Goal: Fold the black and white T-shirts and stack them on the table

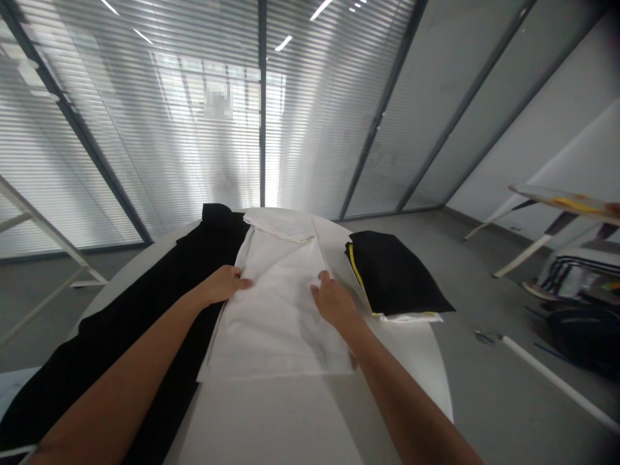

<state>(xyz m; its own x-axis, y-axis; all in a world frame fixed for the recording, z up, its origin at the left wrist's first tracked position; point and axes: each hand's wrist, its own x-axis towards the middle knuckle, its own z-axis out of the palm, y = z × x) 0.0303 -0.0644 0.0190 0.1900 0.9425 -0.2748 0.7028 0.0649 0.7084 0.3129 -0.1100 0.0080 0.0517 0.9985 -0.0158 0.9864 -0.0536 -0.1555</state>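
A folded white garment lies lengthwise on the white round table, with its far end turned over in a loose layer. On its left edge is my left hand, closed with the thumb on top and the other fingers partly hidden at the edge. My right hand grips the opposite edge, thumb and fingertips bent in against the cloth. Creases run across the fabric between both hands. A long black garment is spread along the left side, partly under my left forearm.
Right of the white garment sits a folded stack, black on top with yellow and white edges below. Farther right are another table, bags and a white pole. A white metal frame stands left. Glass panels with blinds rise behind.
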